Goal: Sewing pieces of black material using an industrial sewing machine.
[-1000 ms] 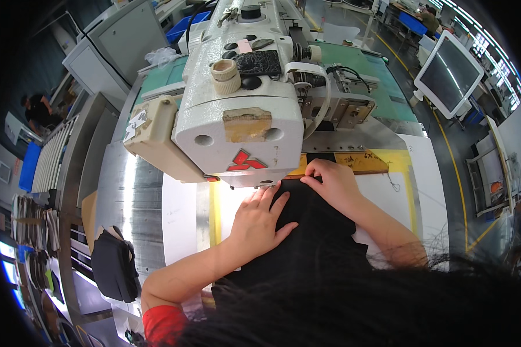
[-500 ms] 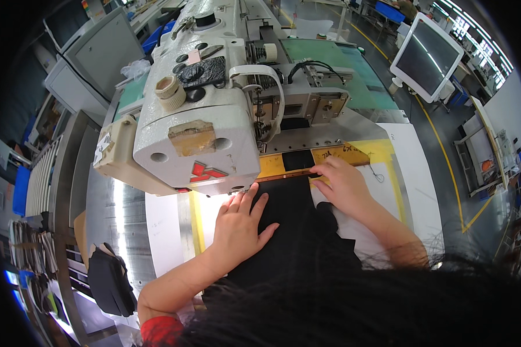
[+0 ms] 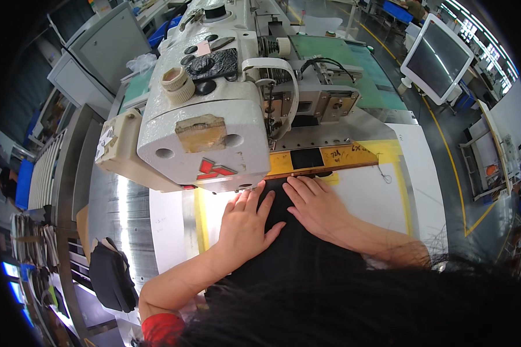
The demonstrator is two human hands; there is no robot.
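Observation:
Black fabric (image 3: 272,246) lies on the white work surface in front of a large white sewing machine (image 3: 205,139). My left hand (image 3: 246,217) rests on its left part with fingers stretched out, the fingertips close under the machine head. Across from it, my right hand (image 3: 315,208) lies flat on the fabric, fingers extended toward a yellow clamp plate (image 3: 347,156) with a dark square patch. The fabric's far edge meets the front of that plate between my hands. Hair covers the near part of the fabric.
A folded black piece (image 3: 111,277) hangs at the table's left edge. Yellow tape (image 3: 408,202) borders the white sheet on the right. A monitor (image 3: 437,58) stands at the far right. Shelves with stacked materials (image 3: 32,243) are at the far left.
My right hand has moved left off the yellow plate's edge and now lies flat on the fabric, nearer my left hand. The whole view has shifted slightly; my left hand keeps its place.

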